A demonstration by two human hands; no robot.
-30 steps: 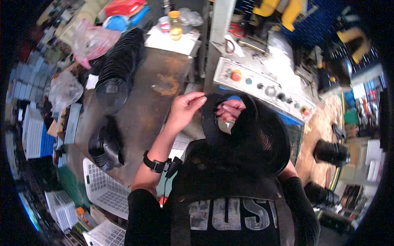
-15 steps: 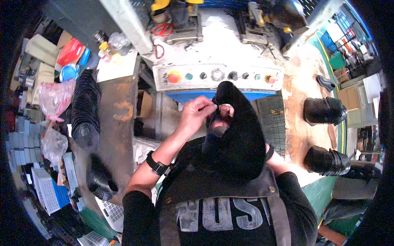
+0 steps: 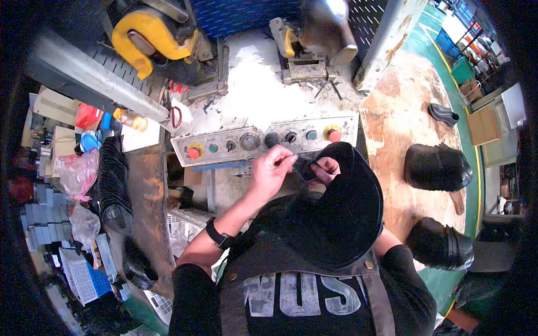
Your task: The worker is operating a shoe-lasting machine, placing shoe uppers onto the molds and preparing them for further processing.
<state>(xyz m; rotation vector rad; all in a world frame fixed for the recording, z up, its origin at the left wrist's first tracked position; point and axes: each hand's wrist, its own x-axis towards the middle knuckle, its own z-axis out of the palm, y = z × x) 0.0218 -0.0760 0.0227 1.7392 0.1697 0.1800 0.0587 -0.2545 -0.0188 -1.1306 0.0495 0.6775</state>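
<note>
Both of my hands are close together in front of my chest, on a large black soft piece (image 3: 342,218) that looks like a shoe upper. My left hand (image 3: 272,171) is closed in a pinch at its dark left edge, with a black band round the wrist. On the other side of that edge the curled fingers of my right hand (image 3: 326,169) show. The black piece hides the rest of that hand and much of its forearm. Just beyond my hands lies a machine's control panel (image 3: 258,140) with knobs and red and green buttons.
A yellow clamp-like machine part (image 3: 151,42) stands at the far left of the machine, near red-handled scissors (image 3: 177,116). On the right bench (image 3: 386,123) are stacked black shoe uppers (image 3: 437,168). A long row of black uppers (image 3: 115,185) lies on the left bench (image 3: 150,224).
My view has turned, so the machine and its panel now appear further left and tilted. The black piece has tipped to the right and looks broader. Both hands stay at its edge.
</note>
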